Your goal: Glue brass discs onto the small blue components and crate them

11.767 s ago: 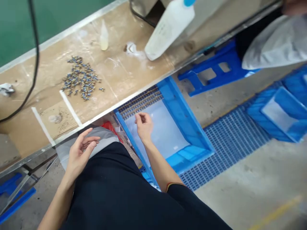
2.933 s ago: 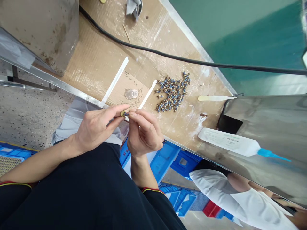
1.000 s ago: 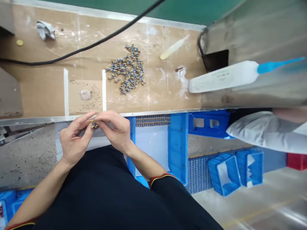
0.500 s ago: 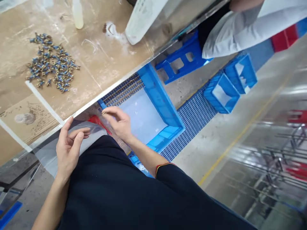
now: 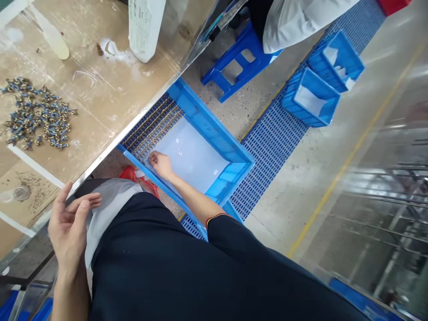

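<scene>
On the far left, a white bottle (image 5: 146, 29) is seen on the surface (image 5: 123, 91); right of a blue stool (image 5: 257, 54), two blue crates (image 5: 303, 114) are spotted.

Underfoot it's smooth grey concrete floor (image 5: 290, 187), catching a soft sheen, with a yellow line (image 5: 329, 193) running along it. Blue slatted matting (image 5: 267, 151) lies this side of the line; a blue stool (image 5: 239, 58) stands near the brown-topped bench (image 5: 96, 93). Over to the right, metal racking (image 5: 397, 223) blurs.

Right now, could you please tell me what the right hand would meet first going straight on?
The right hand would probably meet the rows of small parts in the blue crate, though depth is unclear.
</scene>
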`<state>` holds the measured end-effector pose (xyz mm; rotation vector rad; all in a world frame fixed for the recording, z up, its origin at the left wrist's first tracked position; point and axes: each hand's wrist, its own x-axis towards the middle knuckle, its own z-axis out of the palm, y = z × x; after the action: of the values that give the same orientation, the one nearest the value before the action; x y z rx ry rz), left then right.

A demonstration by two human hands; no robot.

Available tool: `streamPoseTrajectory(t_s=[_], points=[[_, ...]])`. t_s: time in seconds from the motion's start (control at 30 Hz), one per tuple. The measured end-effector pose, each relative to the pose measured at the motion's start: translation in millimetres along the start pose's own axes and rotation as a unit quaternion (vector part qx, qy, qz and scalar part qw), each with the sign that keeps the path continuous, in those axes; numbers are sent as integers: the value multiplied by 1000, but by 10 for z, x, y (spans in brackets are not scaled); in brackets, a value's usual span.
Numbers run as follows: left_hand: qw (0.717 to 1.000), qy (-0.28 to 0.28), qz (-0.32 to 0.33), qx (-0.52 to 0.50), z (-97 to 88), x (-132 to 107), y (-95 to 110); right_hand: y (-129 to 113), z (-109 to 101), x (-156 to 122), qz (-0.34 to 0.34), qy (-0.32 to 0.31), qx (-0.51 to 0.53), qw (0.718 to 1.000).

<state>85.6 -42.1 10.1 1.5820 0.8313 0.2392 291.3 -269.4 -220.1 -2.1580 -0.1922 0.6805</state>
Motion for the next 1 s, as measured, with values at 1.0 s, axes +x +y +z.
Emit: streamPoseTrajectory(t_s=[1.0], points=[[991,41,-42,-118,-429,-183,-505,-2155,-123,-97,-379,-9,39,925]])
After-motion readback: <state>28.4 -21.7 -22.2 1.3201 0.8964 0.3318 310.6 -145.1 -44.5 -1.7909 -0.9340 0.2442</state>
